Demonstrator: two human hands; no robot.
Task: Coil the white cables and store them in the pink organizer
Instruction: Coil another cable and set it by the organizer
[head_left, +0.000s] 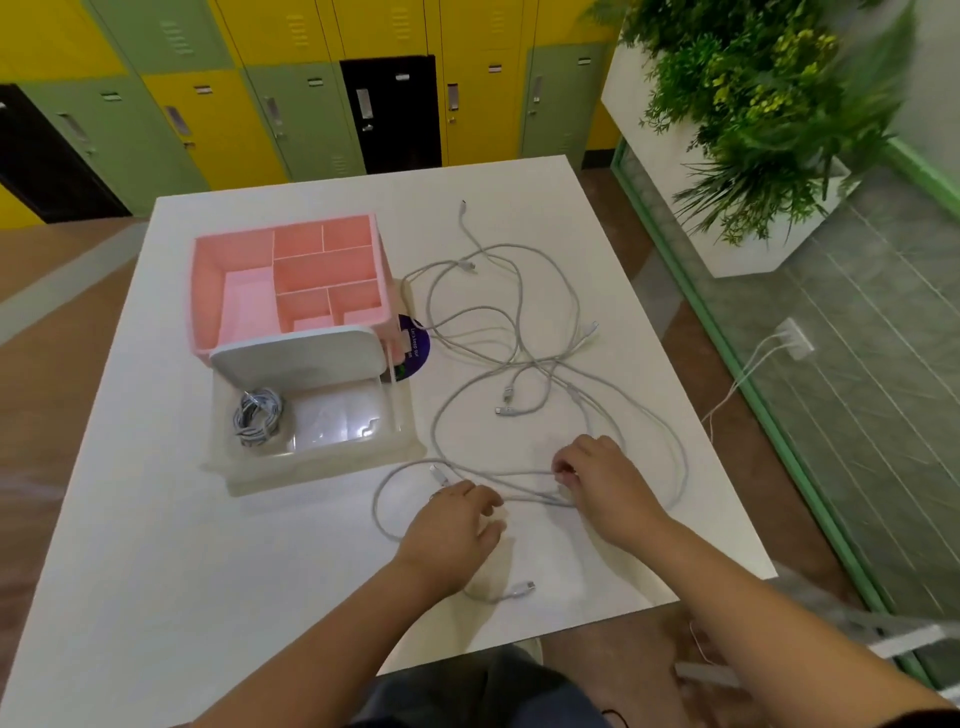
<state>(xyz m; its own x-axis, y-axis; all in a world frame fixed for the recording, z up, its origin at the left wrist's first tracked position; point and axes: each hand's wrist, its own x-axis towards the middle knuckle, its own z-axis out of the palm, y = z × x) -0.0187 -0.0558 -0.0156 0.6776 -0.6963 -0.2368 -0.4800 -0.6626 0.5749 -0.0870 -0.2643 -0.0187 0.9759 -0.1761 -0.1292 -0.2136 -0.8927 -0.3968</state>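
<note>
Loose white cables (540, 364) were spread in a tangle over the right half of the bench (208, 571), from near the far edge down to the near edge. One strand was held taut between both hands close to the near edge. The left hand (457, 525) was seen with its grip clamped on that strand, fingers curled and pinching it. The right hand (602, 483) was seen just beside it, its grip likewise closed on the same strand and fingertips tucked under. A free connector (522, 588) was seen lying by the left wrist, near the near edge.

The pink organizer (208, 291) was placed on the left half of the bench, toward the far edge, with its compartments open on top. A white panel (296, 358) was seen tilted against its near side. A clear tray (337, 421) was set touching the organizer's near side; a coiled cable (257, 418) was seen lying in the tray's left end. A purple sticker (418, 343) was partly visible beside the organizer's right wall. Lockers (218, 119) and a plant (769, 104) were visible beyond the bench.
</note>
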